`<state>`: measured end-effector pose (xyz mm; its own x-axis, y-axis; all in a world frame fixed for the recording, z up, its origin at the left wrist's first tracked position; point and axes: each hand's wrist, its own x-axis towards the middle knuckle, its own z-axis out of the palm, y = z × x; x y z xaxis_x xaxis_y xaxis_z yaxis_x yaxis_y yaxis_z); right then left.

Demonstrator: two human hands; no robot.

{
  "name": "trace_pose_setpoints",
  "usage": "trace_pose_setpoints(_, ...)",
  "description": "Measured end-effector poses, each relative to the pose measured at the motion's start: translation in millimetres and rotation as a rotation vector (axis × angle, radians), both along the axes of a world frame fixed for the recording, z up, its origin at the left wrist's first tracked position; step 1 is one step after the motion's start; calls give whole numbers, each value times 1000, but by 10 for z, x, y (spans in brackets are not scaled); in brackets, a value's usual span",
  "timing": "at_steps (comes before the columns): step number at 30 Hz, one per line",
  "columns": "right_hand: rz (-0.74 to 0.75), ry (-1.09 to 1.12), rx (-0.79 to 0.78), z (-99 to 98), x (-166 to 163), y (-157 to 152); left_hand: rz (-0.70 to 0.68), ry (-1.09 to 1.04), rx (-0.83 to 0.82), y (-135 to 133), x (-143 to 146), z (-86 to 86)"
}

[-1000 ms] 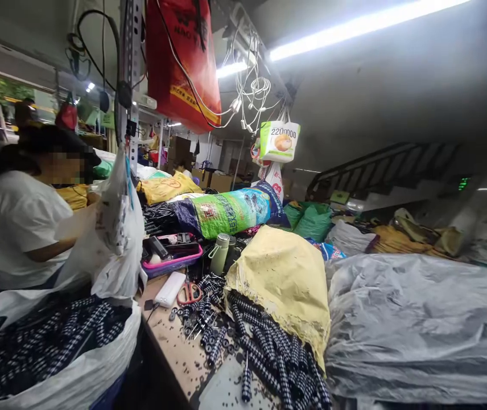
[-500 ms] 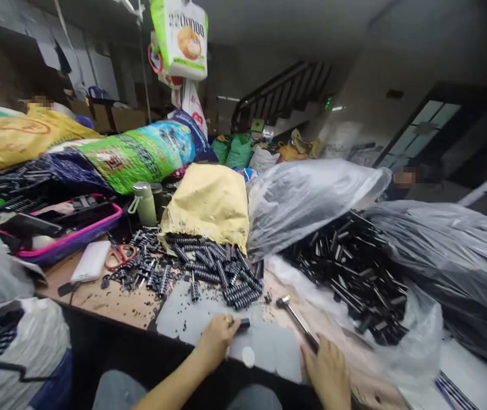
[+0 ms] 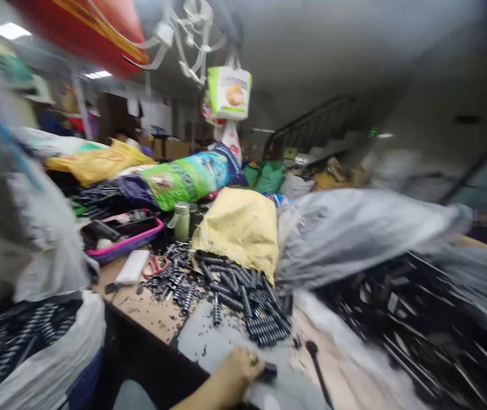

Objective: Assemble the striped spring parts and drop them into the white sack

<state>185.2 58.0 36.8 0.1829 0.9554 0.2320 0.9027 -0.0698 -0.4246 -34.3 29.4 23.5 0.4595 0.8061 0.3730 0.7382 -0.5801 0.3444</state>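
Note:
My left hand [image 3: 237, 371] rests at the front edge of the wooden table [image 3: 149, 310], fingers curled round a small black piece [image 3: 268, 372]. A ring shows on one finger. Just beyond it lies a heap of black-and-white striped handles [image 3: 243, 296] spilling from a yellow sack [image 3: 239, 228]. A thin dark rod with a round head [image 3: 317, 367] lies on the table to the right of the hand. My right hand is out of the frame. The picture is smeared by head motion.
A clear plastic bag of black parts [image 3: 397, 307] fills the right side. At left are a white bag of striped handles [image 3: 25, 347], a pink tray [image 3: 124, 236], a white power bank [image 3: 132, 266], red scissors [image 3: 157, 265] and a green bottle [image 3: 181, 221]. Sacks pile up behind.
The view swung left and up. My right hand, which lay on the rod half a second ago, has dropped out of view. My left hand still holds the small black piece.

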Motion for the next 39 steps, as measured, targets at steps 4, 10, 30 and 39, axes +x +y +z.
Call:
trace_pose_setpoints(4,198,176,-297,30,165,-910,-38,184,-68,-54,-23,95)
trace_pose_setpoints(10,174,289,-410,407,-151,-1102,0,180,-42,-110,-65,156)
trace_pose_setpoints(30,236,444,-284,763,-405,-1195,19,245,-8,-146,25,102)
trace_pose_setpoints(39,392,306,-299,899,-703,-1074,70,174,-9,-350,455,-113)
